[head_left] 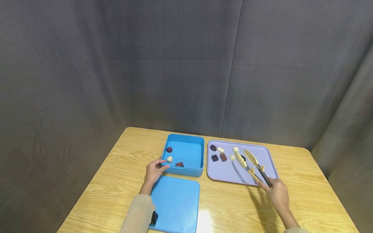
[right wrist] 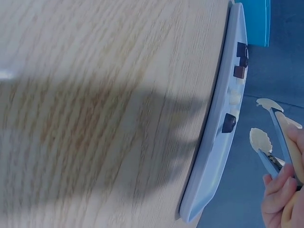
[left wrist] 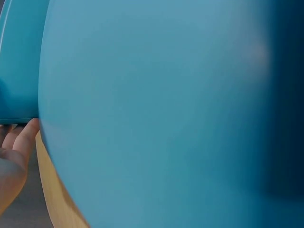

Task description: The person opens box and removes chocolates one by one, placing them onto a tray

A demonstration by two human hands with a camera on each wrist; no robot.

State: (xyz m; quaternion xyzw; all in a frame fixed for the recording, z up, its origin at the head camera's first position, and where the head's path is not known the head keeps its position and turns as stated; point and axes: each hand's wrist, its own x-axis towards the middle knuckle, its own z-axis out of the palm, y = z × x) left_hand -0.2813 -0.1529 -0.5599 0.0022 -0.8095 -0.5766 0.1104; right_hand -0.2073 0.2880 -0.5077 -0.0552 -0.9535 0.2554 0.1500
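My right hand [head_left: 278, 191] grips a pair of serving tongs [head_left: 255, 161] with dark handles and pale cream tips. The two tips stand apart above the lavender tray [head_left: 215, 174], with nothing visible between them in the right wrist view. Beneath and left of them lie white pieces [head_left: 231, 157] and dark and brown chocolate-like pieces [head_left: 223, 157]. At the near left corner of the blue box [head_left: 193, 172], my left hand [head_left: 153, 171] touches the walls with outstretched thumb and fingers. Inside the box are a dark red-brown piece [head_left: 169, 149], a cream piece [head_left: 169, 159] and a brown block [head_left: 179, 164].
A flat blue lid [head_left: 177, 204] lies on the wooden table [head_left: 233, 207] in front of the box, partly under my left forearm. The box and tray stand side by side near the table's back edge. Grey curtains [head_left: 180, 81] hang behind and at the sides.
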